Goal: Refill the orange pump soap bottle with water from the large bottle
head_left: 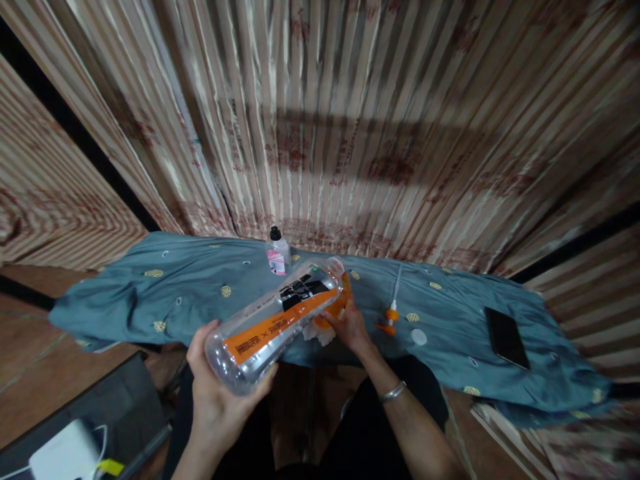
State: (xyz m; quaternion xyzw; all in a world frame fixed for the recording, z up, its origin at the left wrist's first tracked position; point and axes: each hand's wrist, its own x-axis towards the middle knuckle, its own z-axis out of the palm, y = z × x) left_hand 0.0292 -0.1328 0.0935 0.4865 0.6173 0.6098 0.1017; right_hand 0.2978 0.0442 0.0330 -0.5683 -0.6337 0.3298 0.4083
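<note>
My left hand (220,393) is wrapped around the base of a large clear plastic bottle (270,320) with an orange and black label. The bottle is tilted, its neck up and to the right. At the neck, my right hand (353,327) is closed on an orange object (341,303), partly hidden by fingers and bottle; its kind is unclear. Something white and crumpled (319,331) shows under the bottle beside my right fingers. Right of that hand, an orange and white pump top (391,317) with a long tube lies near a white disc (419,337).
A small clear bottle (277,252) with a black cap stands behind the large one. A dark phone (506,337) lies at the right of the blue-green cloth (190,300). Striped curtains (325,133) hang close behind. A white box (65,453) with a cable sits lower left.
</note>
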